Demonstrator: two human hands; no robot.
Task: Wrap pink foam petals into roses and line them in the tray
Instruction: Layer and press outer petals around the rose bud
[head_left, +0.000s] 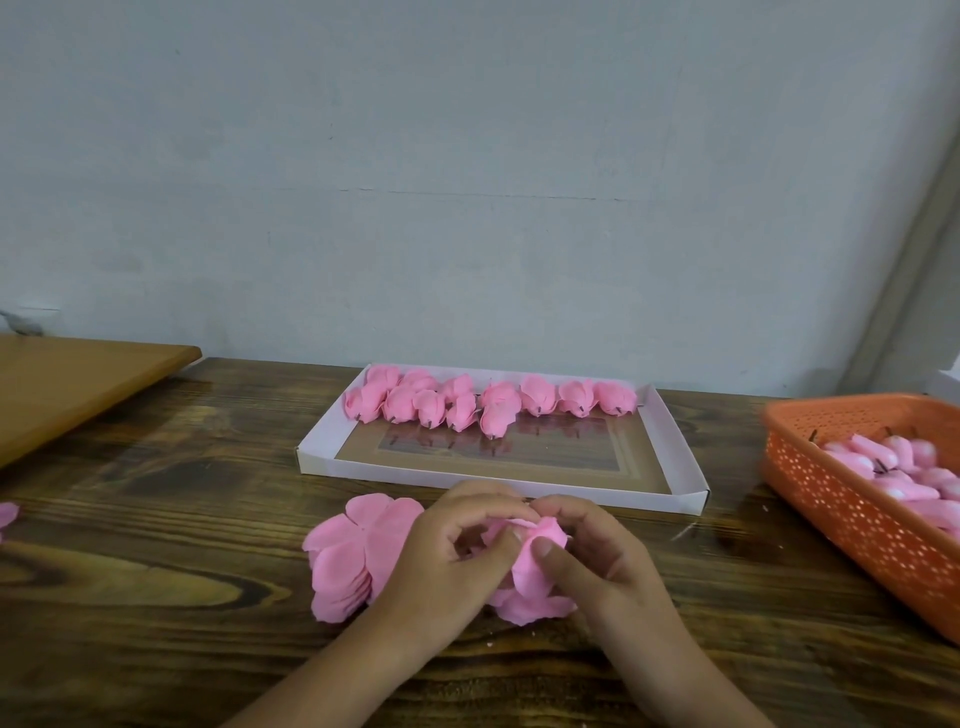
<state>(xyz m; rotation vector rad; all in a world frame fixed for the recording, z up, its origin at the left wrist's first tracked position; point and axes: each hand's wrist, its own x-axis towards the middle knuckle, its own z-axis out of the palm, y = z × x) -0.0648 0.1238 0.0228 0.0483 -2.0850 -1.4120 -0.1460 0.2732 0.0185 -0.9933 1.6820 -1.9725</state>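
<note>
Mid-wrap on one rose (530, 551): both hands are on it, just in front of the tray (675, 447). My left hand (452, 551) is curled around the petals from the left, fingertips pinching the foam near the top. My right hand (587, 551) grips from the other side, thumb pressed on the outer petal. The rose sits low over the table (156, 545), loose petal layers splayed under it, so I'd judge the wrap about half closed. Next move, as I read it: fold the remaining outer petals up and around, keep the pinch tight so nothing springs open, then carry it to the tray. The petal stack (348, 556) lies just left of my left hand, touching or nearly so; can't tell which. The tray is white card with low walls: finished roses (493, 402) bunched along the far edge, roughly two rows at the left thinning to one at the right, the near half bare. I'd put the next rose in the second row at the right. The orange basket (857, 509) at the right holds pink buds (883, 462) with dark stems, probably the cores.
</note>
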